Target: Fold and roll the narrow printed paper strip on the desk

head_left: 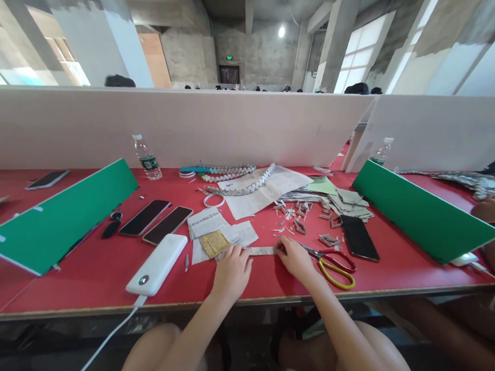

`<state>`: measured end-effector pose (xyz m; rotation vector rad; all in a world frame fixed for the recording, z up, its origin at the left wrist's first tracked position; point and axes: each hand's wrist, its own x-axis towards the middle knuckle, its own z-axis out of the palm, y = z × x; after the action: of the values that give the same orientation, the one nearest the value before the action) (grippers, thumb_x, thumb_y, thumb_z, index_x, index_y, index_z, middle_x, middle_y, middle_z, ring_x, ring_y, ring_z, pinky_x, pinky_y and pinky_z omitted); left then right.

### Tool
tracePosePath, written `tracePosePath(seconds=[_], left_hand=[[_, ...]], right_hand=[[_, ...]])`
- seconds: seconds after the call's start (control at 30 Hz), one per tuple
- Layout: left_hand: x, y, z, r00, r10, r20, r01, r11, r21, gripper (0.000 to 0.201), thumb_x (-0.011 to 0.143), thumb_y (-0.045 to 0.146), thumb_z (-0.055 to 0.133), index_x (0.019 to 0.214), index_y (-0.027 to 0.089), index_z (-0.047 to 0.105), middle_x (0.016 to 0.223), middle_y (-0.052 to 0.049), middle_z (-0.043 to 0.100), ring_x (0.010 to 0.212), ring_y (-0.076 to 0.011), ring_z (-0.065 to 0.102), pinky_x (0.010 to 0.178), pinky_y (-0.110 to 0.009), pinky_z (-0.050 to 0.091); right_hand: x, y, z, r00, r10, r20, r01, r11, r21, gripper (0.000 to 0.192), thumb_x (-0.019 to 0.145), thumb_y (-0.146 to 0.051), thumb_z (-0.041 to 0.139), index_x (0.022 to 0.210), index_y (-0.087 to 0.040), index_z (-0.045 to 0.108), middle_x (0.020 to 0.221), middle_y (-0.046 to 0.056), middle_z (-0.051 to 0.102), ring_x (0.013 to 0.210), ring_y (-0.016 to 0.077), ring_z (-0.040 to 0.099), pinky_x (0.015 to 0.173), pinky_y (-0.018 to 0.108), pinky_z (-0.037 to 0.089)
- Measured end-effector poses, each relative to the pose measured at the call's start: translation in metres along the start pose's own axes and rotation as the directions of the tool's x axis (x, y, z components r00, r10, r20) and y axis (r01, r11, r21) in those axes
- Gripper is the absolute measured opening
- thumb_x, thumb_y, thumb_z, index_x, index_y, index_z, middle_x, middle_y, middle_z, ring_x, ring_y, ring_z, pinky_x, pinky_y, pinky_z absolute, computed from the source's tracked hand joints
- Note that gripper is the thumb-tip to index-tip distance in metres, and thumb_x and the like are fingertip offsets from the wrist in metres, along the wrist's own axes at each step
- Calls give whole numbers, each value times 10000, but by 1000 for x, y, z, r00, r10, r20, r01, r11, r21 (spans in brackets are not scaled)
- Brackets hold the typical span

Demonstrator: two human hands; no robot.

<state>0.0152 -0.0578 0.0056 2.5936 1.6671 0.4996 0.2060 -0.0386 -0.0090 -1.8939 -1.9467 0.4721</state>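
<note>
A narrow printed paper strip [263,251] lies level on the red table, stretched between my two hands. At its left end, my left hand [232,272] has its fingers bent down and pressed onto the paper. My right hand [295,259] grips the right end, with thumb and fingers drawn together. Just right of that hand rest scissors [336,267] with one red and one yellow handle loop. Beyond my left hand are cut paper pieces [207,222] and a yellowish patterned piece [215,243]. Small folded paper links [300,226] are scattered past my right hand.
Woven paper chains [247,186] and tape rolls [213,200] lie farther back. A power bank [157,265], phones [168,225] and a water bottle [147,158] stand left; another phone [360,237] lies right. Green dividers [423,213] flank the space. Another person's hand [490,211] shows far right.
</note>
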Motion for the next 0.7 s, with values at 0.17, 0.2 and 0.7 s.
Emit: tracePosePath(seconds=[0.17, 0.2, 0.7], left_hand=[[15, 6, 11, 989, -148, -16, 148, 988, 29, 241, 868, 341, 450, 884, 192, 640, 939, -75, 591, 925, -240, 537, 751, -339, 433], [17, 7, 12, 986, -166, -12, 166, 986, 19, 221, 854, 350, 476, 867, 196, 634, 932, -67, 588, 912, -233, 540, 731, -325, 430], [53, -21, 15, 897, -255, 362, 352, 906, -234, 128, 662, 306, 606, 674, 184, 568, 896, -51, 586, 790, -206, 564, 639, -274, 390]], right_hand=[[-1, 7, -8, 999, 18, 32, -21, 997, 79, 72, 773, -148, 530, 794, -179, 592, 822, 26, 651, 735, 140, 573, 634, 210, 356], [-2, 8, -9, 999, 17, 33, -20, 995, 95, 70, 767, -143, 536, 786, -178, 593, 814, 24, 652, 732, 139, 575, 637, 208, 361], [-3, 17, -5, 1000, -11, 3, 10, 985, 175, 44, 742, -165, 568, 748, -190, 604, 753, 15, 655, 702, 150, 576, 608, 220, 362]])
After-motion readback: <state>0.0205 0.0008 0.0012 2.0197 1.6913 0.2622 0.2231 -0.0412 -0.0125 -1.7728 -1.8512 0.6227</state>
